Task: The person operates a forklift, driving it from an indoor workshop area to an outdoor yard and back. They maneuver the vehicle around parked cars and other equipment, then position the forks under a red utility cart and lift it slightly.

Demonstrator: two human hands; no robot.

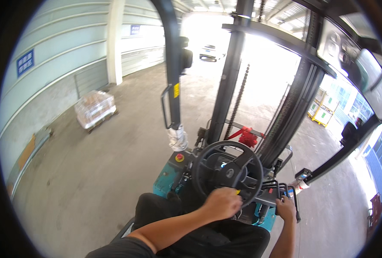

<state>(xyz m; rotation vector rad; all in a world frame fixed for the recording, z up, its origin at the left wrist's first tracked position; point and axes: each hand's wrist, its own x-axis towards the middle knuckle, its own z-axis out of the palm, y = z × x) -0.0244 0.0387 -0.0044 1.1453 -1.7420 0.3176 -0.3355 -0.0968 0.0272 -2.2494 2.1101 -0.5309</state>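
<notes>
L hand (223, 203) on steering whl (229, 173), R hand (287, 209) at ctrl levers (297, 205), wrapped pallet load (95, 108) to L

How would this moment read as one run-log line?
left hand: at steering wheel, lower part; right hand: at control levers; leftward: wrapped pallet load; ahead: white car

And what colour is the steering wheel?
The steering wheel is black; the head view shows it best.

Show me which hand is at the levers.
The right hand, at the black levers; the left hand is at the lower part of the steering wheel.
</notes>
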